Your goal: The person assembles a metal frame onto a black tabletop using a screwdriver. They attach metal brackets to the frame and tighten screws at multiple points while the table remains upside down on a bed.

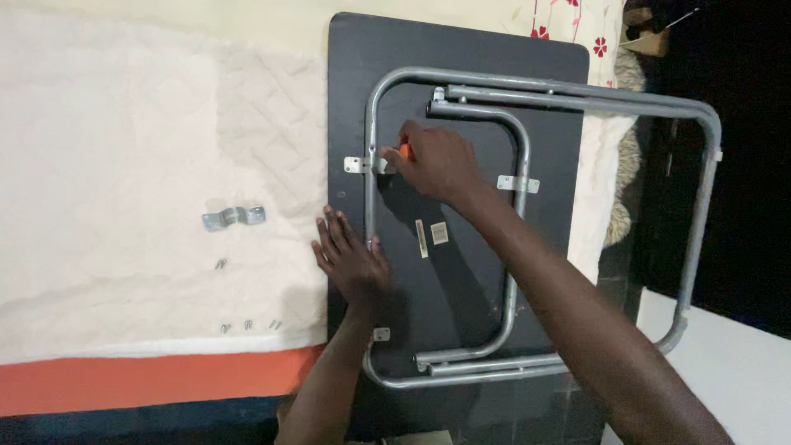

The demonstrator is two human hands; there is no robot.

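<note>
The right hand (pixel 432 161) is closing its fingers around an orange-handled screwdriver (pixel 404 152), working at a bracket (pixel 356 165) on the steel frame (pixel 371 124) of the upturned dark tabletop (pixel 461 49), which is lying on a quilted bed (pixel 124 165). The left hand (pixel 353 262) is lying flat, fingers spread, holding nothing, pressing the tabletop edge. The tip could be slipping off the screw; the loose screws (pixel 247 325) and spare bracket (pixel 234 217) could be rolling away in the soft bedding.
</note>
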